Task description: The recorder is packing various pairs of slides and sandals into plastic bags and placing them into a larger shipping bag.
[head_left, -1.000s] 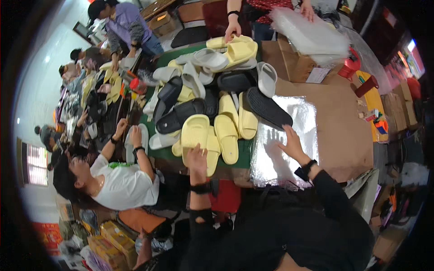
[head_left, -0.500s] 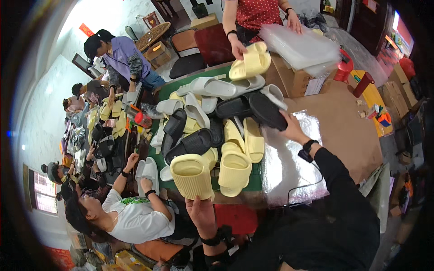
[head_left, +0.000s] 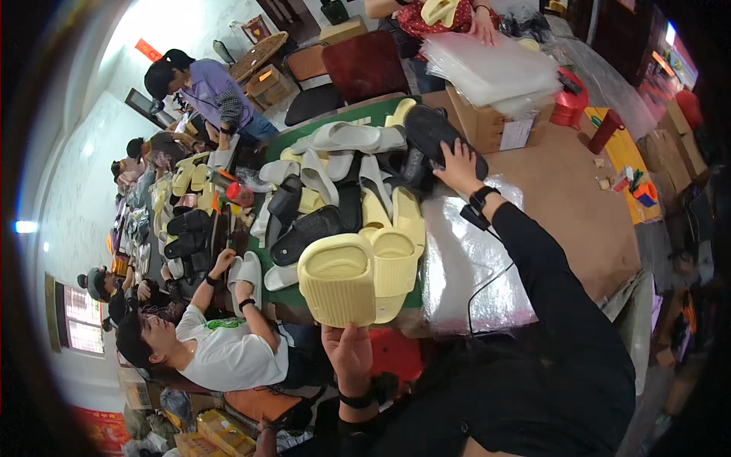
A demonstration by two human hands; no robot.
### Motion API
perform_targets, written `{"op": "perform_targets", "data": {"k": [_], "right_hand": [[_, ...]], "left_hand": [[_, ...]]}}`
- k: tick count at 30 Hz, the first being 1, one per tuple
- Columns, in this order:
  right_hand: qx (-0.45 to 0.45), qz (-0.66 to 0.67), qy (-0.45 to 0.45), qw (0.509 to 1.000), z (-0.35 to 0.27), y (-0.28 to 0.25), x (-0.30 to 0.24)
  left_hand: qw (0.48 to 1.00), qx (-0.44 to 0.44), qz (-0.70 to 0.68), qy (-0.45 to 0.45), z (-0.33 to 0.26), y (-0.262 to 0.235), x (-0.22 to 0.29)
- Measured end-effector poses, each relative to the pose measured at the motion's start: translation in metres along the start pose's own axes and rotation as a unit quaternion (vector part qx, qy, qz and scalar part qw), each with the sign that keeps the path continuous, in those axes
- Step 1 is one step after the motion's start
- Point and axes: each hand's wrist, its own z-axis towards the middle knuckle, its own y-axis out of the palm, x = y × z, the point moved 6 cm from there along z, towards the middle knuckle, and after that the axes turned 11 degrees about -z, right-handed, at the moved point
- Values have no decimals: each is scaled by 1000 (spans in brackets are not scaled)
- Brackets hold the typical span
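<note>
My left hand [head_left: 348, 356] grips the end of a pale yellow slipper [head_left: 339, 286] from below, with the slipper standing up in front of the pile. On the pile's right side my right hand [head_left: 461, 169] lies over one end of a black slipper [head_left: 435, 131], fingers over its surface and thumb partly hidden. Beside the raised slipper, more yellow slippers [head_left: 396, 263] lie at the near edge. Black slippers [head_left: 308, 236] and light grey slippers [head_left: 346, 137] are heaped together on the green mat [head_left: 282, 308].
A silvery plastic sheet [head_left: 476, 282] covers the table's near right part. Beyond it stands a cardboard box [head_left: 495, 126] topped with clear bags [head_left: 487, 68]. A person in white [head_left: 236, 346] handles grey slippers at left. Across the table, another person's hand holds a yellow slipper [head_left: 439, 11].
My right hand has moved up and left, with the black slipper turned and shifted further back. My left hand keeps its slipper. The person opposite has drawn a yellow slipper back from the pile.
</note>
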Motion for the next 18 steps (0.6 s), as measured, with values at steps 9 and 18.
{"op": "perform_targets", "data": {"k": [9,18], "right_hand": [[-355,509,17,784,-208,24,81],[-323,613,103,714,-267,-13,142]], "left_hand": [[982,22,-93,-166,-21,60,-113],[935,106,-192,-280,-19,45,-261]]}}
